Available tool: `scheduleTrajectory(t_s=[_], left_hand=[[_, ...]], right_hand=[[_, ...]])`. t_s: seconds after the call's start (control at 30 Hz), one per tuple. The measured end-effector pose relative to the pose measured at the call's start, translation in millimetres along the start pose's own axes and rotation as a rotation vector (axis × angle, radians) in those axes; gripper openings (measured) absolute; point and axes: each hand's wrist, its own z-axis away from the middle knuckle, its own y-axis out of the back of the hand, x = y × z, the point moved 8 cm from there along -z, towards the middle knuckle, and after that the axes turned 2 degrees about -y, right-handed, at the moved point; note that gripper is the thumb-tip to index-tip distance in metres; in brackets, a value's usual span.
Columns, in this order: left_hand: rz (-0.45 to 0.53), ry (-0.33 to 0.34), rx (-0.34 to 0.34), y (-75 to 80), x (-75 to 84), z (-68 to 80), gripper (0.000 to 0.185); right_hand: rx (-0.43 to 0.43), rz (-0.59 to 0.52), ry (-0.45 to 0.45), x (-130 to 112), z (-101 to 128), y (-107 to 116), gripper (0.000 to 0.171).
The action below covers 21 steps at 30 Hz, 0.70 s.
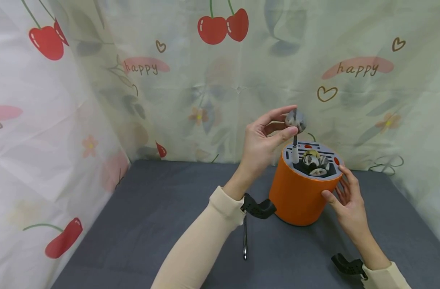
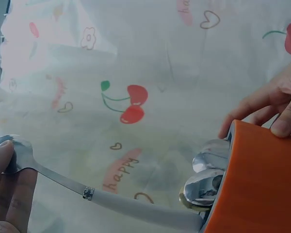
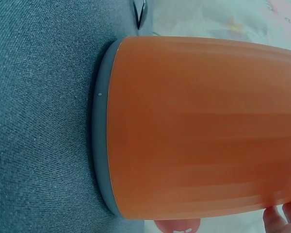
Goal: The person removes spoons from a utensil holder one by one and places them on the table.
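Observation:
My left hand [image 1: 259,140] pinches the metal bowl of a spoon [image 1: 296,121] between thumb and fingers. The spoon stands bowl up, and its white handle [image 2: 145,208] reaches into the opening of an orange utensil holder [image 1: 296,196]. With the thumb on the near side and the fingers by the rim, my right hand [image 1: 350,206] holds the holder. Several shiny spoon heads [image 1: 316,162] crowd the holder's central opening. The handle's lower end is hidden inside. In the right wrist view only a few fingertips [image 3: 276,221] show against the orange wall.
A slim metal utensil [image 1: 245,241] lies on the dark grey tabletop [image 1: 162,224], partly hidden by my left wrist strap [image 1: 259,206]. The holder's grey top [image 1: 332,154] has narrow slots and red spots. A patterned curtain [image 1: 169,116] hangs behind and at the sides.

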Motion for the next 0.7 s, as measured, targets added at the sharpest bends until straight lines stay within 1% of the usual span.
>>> scheduleTrajectory(t_s=[0.1,0.27,0.4,0.57,0.7], left_hand=[[0.006,-0.008,0.017,7.0,2.7,0.1,0.042],[0.030,0.015,0.061,22.0,2.9,0.4,0.043],[0.039,0.020,0.092,33.7,7.0,0.5,0.043],[0.014,0.012,0.123,47.4,10.4,2.8,0.042],[-0.027,0.034,0.123,55.6,4.9,8.5,0.040]], right_hand=[[0.002,-0.003,0.005,0,0,0,0.079],[-0.003,-0.016,0.023,0,0,1,0.080],[-0.002,-0.008,0.020,1,0,1,0.079],[0.004,-0.017,0.001,2,0,1,0.078],[0.006,-0.026,0.002,2,0,1,0.078]])
